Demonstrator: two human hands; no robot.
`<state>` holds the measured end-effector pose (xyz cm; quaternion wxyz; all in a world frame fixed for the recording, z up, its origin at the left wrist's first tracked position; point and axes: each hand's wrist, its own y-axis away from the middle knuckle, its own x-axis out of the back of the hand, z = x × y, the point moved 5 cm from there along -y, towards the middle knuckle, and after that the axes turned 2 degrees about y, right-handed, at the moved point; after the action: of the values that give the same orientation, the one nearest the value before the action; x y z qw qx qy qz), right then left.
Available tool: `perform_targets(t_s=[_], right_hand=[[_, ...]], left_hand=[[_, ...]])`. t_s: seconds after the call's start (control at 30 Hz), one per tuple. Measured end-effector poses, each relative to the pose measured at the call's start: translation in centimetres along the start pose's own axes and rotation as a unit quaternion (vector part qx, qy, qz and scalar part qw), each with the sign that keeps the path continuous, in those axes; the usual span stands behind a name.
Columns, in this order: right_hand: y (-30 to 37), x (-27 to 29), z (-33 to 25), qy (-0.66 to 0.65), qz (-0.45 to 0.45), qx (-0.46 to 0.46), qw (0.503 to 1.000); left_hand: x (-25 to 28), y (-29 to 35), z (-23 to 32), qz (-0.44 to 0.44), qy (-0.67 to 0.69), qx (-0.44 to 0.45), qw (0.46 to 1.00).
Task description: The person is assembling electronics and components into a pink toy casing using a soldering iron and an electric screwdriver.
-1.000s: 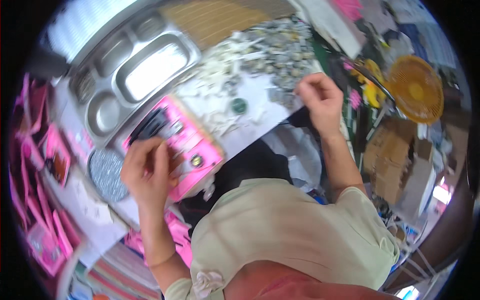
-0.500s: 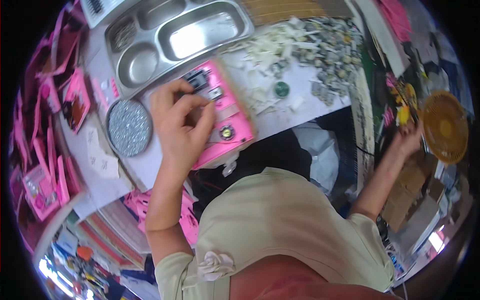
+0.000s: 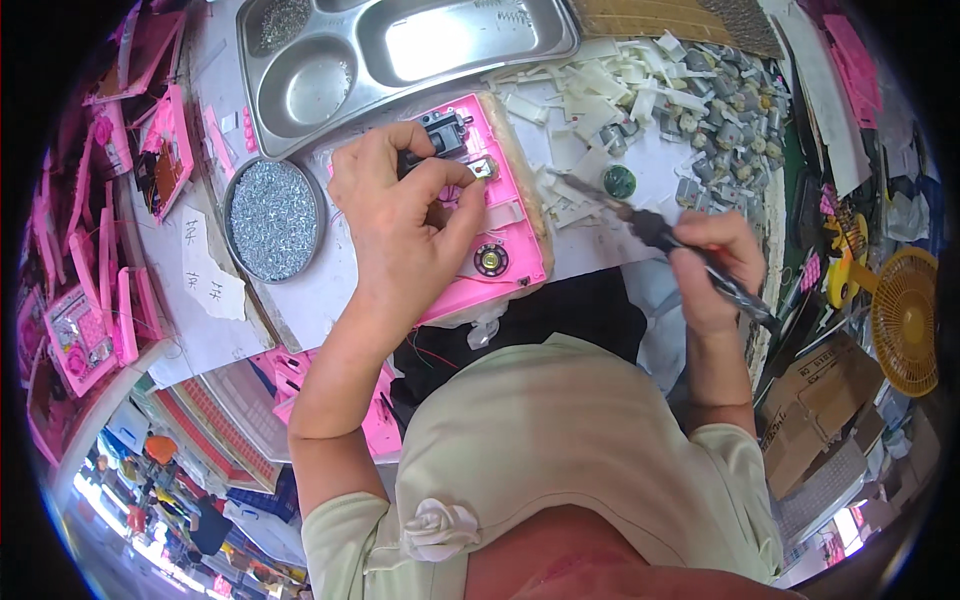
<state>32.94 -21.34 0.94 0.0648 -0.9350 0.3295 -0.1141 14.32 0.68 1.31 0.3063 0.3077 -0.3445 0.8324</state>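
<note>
My left hand [image 3: 410, 205] rests over an open pink plastic case [image 3: 510, 215], fingers curled and thumb and index close together. Whatever lies between those fingertips is too small to make out. Beside the index fingertip sits a small silvery part [image 3: 484, 168]; above it is a dark grey mechanism block [image 3: 447, 135]. A round speaker-like piece [image 3: 491, 260] lies in the case's lower end. My right hand [image 3: 715, 265] grips the black handle of a soldering iron [image 3: 655, 230], its thin metal tip pointing left toward the case, apart from it. A small green disc [image 3: 619, 181] lies near the tip.
A steel compartment tray [image 3: 350, 105] stands at the back. Left of the case is a round dish of tiny metal pieces [image 3: 272, 220]. Loose white and grey parts [image 3: 700, 110] are heaped at the back right. Pink casings [image 3: 85, 345] crowd the left; a yellow fan [image 3: 905, 320] stands far right.
My right hand has come from the far right to the table's front edge, now with the soldering iron in it. My left hand keeps its place on the pink case; the whole view has shifted.
</note>
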Motion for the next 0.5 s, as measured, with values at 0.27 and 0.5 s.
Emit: perform_targets(t_s=[0.27,0.5], right_hand=[[-1.9,-3.0,0.5,0.009,-0.089,0.007,0.996],[-2.8,-3.2,0.0,0.023,-0.047,0.025,0.998]], left_hand=[[0.3,-0.1,-0.1,-0.012,0.008,0.009,1.000],[0.4,0.1,0.8,-0.029,0.014,-0.128,0.991]])
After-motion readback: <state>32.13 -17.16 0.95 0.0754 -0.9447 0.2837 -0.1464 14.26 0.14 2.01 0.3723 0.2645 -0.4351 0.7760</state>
